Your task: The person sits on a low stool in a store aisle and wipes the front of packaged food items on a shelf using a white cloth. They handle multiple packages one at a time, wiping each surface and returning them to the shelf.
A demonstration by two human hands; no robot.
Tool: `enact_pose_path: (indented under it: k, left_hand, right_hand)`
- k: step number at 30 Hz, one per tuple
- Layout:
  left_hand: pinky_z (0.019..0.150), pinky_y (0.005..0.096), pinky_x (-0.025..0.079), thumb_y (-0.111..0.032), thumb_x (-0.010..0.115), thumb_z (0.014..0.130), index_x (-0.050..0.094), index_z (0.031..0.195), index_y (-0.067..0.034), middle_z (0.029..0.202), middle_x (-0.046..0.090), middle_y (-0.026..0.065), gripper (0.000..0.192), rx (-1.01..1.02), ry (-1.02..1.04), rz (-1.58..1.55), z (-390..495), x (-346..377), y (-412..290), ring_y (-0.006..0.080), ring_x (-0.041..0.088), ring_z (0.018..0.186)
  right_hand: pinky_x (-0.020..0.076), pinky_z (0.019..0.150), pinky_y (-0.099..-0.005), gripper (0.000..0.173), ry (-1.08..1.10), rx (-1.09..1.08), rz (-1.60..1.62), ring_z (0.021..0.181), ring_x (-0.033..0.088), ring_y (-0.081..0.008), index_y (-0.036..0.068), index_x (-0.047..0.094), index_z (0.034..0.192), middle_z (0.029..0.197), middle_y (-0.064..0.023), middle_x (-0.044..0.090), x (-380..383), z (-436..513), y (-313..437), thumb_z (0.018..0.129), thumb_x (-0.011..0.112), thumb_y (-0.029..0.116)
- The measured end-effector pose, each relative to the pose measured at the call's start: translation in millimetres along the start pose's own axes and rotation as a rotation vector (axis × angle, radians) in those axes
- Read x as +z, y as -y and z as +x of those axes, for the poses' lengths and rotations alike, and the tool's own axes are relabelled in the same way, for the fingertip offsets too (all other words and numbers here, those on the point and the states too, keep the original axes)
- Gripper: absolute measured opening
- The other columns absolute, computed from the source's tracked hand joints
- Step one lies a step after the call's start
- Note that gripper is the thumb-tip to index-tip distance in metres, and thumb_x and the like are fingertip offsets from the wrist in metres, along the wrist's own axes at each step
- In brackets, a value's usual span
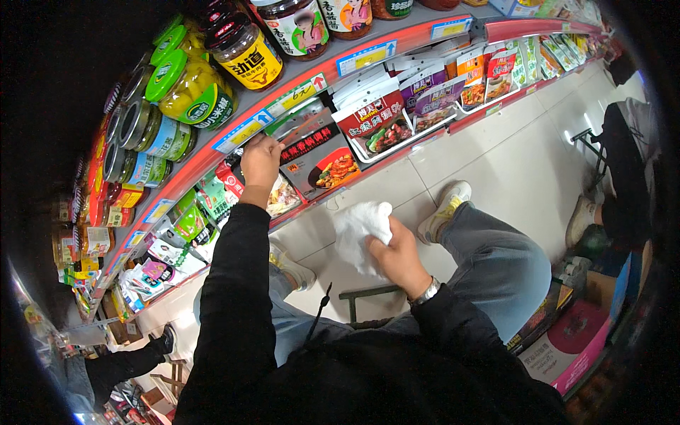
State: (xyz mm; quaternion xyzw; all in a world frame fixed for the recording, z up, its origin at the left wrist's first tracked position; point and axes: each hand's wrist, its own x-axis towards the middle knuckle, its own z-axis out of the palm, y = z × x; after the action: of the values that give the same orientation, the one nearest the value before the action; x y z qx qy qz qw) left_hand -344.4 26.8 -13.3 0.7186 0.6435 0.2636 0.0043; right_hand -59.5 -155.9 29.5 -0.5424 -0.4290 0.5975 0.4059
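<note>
My right hand [399, 256] grips a white cloth [360, 234] above the tiled floor. Under the red shelf edge [199, 154], my left hand [261, 162] reaches in at the lower shelf, its fingertips partly hidden by the price strip; whether it holds anything cannot be told. Right beside it lies a grey seasoning packet [325, 163] with a picture of food. Further right stand red seasoning pouches [378, 123] in a white tray. A jar of yellow peppers with a green lid [194, 90] stands on the shelf above.
Sauce jars [245, 53] line the upper shelf. A metal stool frame [366, 295] is between my legs. A person's leg [627, 159] is at the right, another person's leg [127, 361] at the lower left. Cardboard boxes [563, 340] stand at the lower right.
</note>
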Motion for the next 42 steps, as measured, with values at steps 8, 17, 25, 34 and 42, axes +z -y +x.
enact_pose_path:
  k: [8,17,25,34,42]
  left_hand:
    - [0.069,0.0389,0.051,-0.015,0.066,0.084,0.07,0.083,-0.007,0.084,0.065,0.0103,0.009,0.101,0.075,0.075,-34,-48,-53,0.0308,0.064,0.077]
    - [0.062,0.042,0.053,-0.01,0.055,0.084,0.066,0.093,-0.015,0.081,0.065,0.0075,0.015,0.243,-0.053,0.334,-33,-33,-32,0.0297,0.066,0.07]
    - [0.082,0.0427,0.049,-0.012,0.065,0.08,0.065,0.1,-0.011,0.103,0.063,0.0083,0.02,0.235,-0.153,0.255,-18,-14,-33,0.031,0.061,0.095]
    - [0.084,0.0338,0.053,-0.011,0.07,0.084,0.051,0.122,0.004,0.108,0.066,0.0188,0.045,-0.258,0.324,-0.608,-21,76,-85,0.0237,0.067,0.094]
    - [0.069,0.0303,0.05,-0.02,0.063,0.09,0.064,0.099,0.002,0.082,0.069,0.0089,0.023,-0.373,0.345,-0.546,-9,122,-107,0.0181,0.063,0.071]
  right_hand:
    - [0.0491,0.08,-0.0345,0.028,-0.132,-0.179,0.079,0.09,0.065,-0.0236,0.0,0.061,0.11,0.095,-0.0164,0.067,-7,8,-16,0.084,0.06,0.009]
    - [0.0473,0.087,-0.0404,0.032,-0.172,-0.17,-0.125,0.101,0.061,-0.0365,-0.001,0.062,0.109,0.11,-0.0228,0.063,-16,23,-34,0.08,0.063,0.012]
    - [0.0418,0.101,-0.0406,0.034,-0.249,-0.39,-0.521,0.118,0.052,-0.0392,-0.006,0.064,0.104,0.13,-0.0248,0.053,-32,121,-25,0.075,0.063,0.012]
    - [0.0407,0.102,-0.0396,0.035,-0.002,-0.343,-0.662,0.122,0.051,-0.0379,-0.008,0.065,0.097,0.14,-0.026,0.045,-33,203,-38,0.076,0.06,0.019]
    - [0.0468,0.091,-0.0443,0.031,-0.62,-0.239,-0.298,0.101,0.059,-0.0411,-0.002,0.063,0.102,0.108,-0.0253,0.062,-82,189,-66,0.073,0.06,0.009]
